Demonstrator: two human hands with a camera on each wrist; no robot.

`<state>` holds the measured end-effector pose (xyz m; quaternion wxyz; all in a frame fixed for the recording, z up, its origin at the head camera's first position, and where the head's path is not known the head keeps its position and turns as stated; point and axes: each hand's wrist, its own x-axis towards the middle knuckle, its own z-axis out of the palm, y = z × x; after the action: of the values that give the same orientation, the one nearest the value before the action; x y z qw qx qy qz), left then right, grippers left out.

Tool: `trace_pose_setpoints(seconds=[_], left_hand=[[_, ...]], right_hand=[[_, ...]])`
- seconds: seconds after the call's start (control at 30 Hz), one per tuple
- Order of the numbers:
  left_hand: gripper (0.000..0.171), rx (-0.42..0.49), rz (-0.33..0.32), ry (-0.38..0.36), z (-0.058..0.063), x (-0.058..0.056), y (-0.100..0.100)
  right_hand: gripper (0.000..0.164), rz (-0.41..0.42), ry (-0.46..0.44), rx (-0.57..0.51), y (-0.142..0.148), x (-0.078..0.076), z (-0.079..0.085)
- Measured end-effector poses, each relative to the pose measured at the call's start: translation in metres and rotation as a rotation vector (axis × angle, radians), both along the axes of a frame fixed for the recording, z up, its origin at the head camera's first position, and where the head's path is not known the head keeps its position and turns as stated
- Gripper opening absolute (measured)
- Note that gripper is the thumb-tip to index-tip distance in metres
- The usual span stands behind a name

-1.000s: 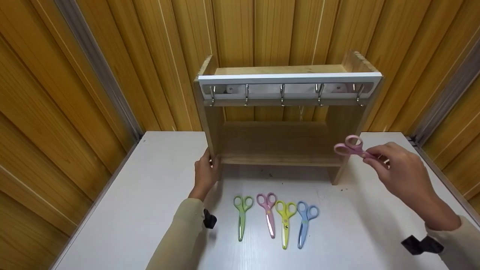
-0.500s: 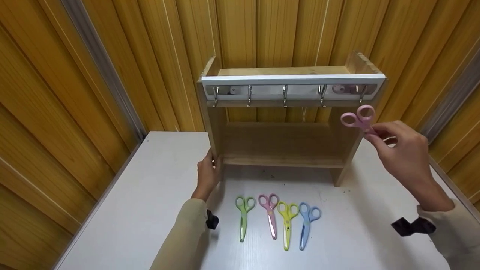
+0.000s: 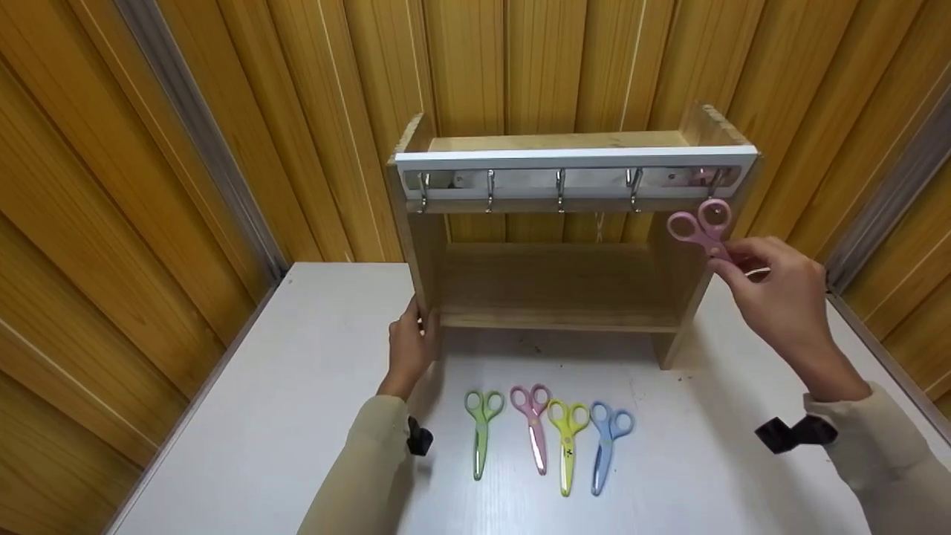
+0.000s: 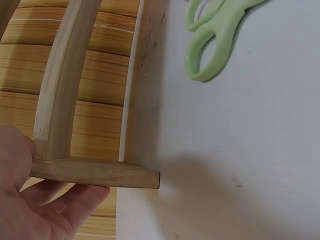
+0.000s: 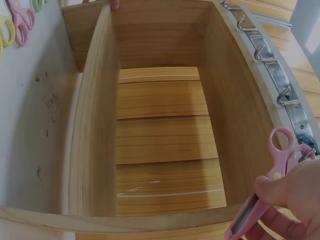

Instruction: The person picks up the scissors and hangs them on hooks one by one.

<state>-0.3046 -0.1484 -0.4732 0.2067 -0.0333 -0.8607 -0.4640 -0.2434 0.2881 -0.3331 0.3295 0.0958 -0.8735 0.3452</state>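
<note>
My right hand (image 3: 784, 297) pinches a pair of pink scissors (image 3: 706, 239) by the blade end, finger rings pointing up. The rings are just below the rightmost metal hook (image 3: 716, 180) on the rail; in the right wrist view, one ring of the scissors (image 5: 276, 170) overlaps that hook. The hooks sit along the front of a small wooden shelf (image 3: 550, 282). With my left hand (image 3: 409, 349) I grip the shelf's left side panel low down, the fingers behind the board (image 4: 105, 174) in the left wrist view.
On the white table (image 3: 327, 334), in front of the shelf, lie green scissors (image 3: 480, 435), a second pink pair (image 3: 536, 435), yellow scissors (image 3: 567, 438) and blue scissors (image 3: 605, 442). Wood-panelled walls (image 3: 542, 67) stand behind and at both sides.
My right hand has raised the pink scissors from beside the shelf's lower board up to the rightmost hook, lately shifting slightly left. My left hand keeps its grip on the side panel.
</note>
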Motion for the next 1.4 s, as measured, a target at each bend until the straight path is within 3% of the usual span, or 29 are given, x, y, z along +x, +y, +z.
trace_pose_setpoints(seconds=[0.4,0.8,1.17,1.4], left_hand=[[0.047,0.007,-0.005,-0.035,0.0004,-0.0006,0.0001],[0.041,-0.038,-0.004,0.074,-0.0026,-0.0006,-0.0008],[0.042,-0.029,0.001,0.05,-0.0027,-0.0013,0.0008],[0.043,-0.03,-0.01,0.065,-0.0006,0.0002,0.0024]], right_hand=[[0.024,0.002,-0.029,-0.001,-0.0001,-0.0027,-0.0023],[0.022,0.002,-0.016,-0.005,-0.0014,-0.005,-0.0026],[0.026,0.0,-0.067,-0.007,-0.0009,-0.0064,-0.0069],[0.025,-0.005,-0.044,-0.007,-0.0022,-0.0059,-0.0098]])
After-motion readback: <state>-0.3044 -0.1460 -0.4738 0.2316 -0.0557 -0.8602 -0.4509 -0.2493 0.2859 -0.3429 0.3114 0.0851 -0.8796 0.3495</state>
